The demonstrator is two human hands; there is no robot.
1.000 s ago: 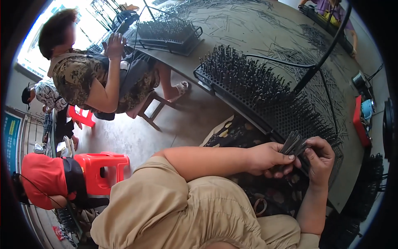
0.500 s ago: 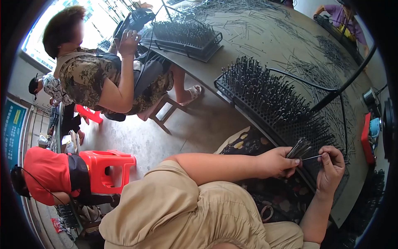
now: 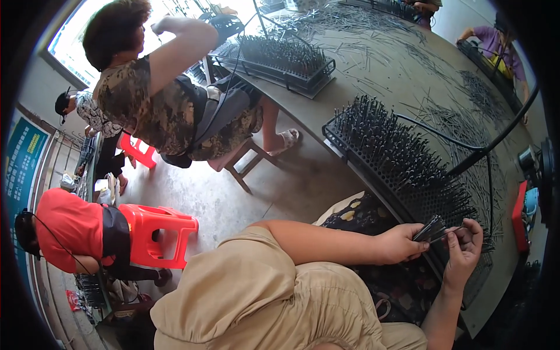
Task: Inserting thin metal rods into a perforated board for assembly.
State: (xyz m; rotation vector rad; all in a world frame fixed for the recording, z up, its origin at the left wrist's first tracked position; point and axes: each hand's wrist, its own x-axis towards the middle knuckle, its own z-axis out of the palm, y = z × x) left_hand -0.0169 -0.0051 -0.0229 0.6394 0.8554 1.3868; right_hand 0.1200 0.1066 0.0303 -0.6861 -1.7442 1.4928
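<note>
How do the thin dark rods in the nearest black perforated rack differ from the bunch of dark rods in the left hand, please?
The rack rods stand roughly upright, spread across the black perforated rack; the held bunch slants, gathered in the left hand. The rack rods are far more numerous; the held bunch is small. Both are thin and dark.

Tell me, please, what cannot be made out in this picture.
Head view:
Lower ends of the rods: hidden by the left hand.
Whether the right hand pinches a rod: too small.
Part of the rack: behind that hand.
Head of the far worker: beyond the upper edge.
</note>
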